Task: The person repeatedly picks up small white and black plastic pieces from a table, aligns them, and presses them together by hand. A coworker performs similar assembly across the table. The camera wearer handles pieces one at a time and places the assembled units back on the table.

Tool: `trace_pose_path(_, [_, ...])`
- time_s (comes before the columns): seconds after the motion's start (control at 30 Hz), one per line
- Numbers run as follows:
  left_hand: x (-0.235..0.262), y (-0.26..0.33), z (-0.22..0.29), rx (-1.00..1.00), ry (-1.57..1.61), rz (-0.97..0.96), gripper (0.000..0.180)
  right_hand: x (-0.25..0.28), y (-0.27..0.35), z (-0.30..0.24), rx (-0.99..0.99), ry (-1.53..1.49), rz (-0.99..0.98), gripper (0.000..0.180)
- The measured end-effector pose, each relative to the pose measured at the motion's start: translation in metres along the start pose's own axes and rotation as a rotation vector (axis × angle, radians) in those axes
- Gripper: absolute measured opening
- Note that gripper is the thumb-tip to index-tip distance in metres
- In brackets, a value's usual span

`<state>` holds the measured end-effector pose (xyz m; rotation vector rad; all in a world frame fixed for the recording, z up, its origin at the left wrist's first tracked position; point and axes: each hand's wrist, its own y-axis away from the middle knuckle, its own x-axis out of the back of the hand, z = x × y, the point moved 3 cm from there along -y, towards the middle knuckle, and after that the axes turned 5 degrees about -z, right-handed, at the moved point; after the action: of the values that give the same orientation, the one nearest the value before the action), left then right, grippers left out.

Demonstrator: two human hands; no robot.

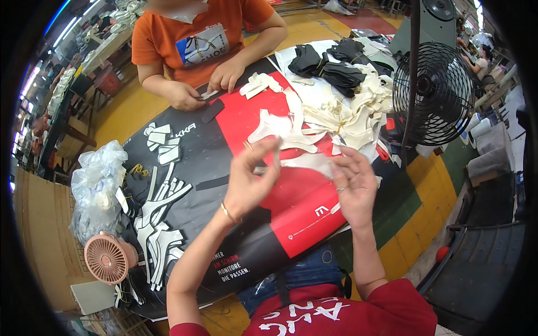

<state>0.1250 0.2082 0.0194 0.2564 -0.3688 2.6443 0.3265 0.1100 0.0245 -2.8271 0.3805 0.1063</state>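
Observation:
My left hand is raised over the red part of the table mat, thumb and fingers pinched together. It is slightly blurred, and what lies in the pinch, if anything, is too small to make out. Opposite it, my right hand has its fingers closed at the end of a pale, curved cut piece, thin like fabric, which spans the gap between my hands. Just beyond lie more white cut pieces with curved outlines, close to a heap of cream pieces.
Across the table a person in an orange shirt handles a small piece. Black bundles lie at the back right beside a black fan. White strips, a plastic bag and a pink fan are on the left.

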Motion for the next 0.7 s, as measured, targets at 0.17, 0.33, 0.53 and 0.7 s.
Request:
trace_pose_path(0.17, [0.027, -0.073, -0.02, 0.009, -0.288, 0.201, 0.044, 0.044, 0.012, -0.024, 0.044, 0.083, 0.141, 0.026])
trace_pose_path(0.33, [0.007, -0.064, -0.018, -0.126, -0.991, 0.142, 0.035, 0.049, 0.035, -0.046, 0.012, 0.061, -0.018, 0.019])
trace_pose_path(0.53, [0.01, 0.011, 0.035, -0.013, -0.403, -0.048, 0.043, 0.009, 0.034, -0.069, 0.107, 0.225, -0.459, 0.013])
trace_pose_path(0.7, [0.009, 0.099, 0.059, 0.433, 0.56, -0.404, 0.055, -0.041, 0.038, -0.043, 0.008, 0.124, -0.509, 0.013])
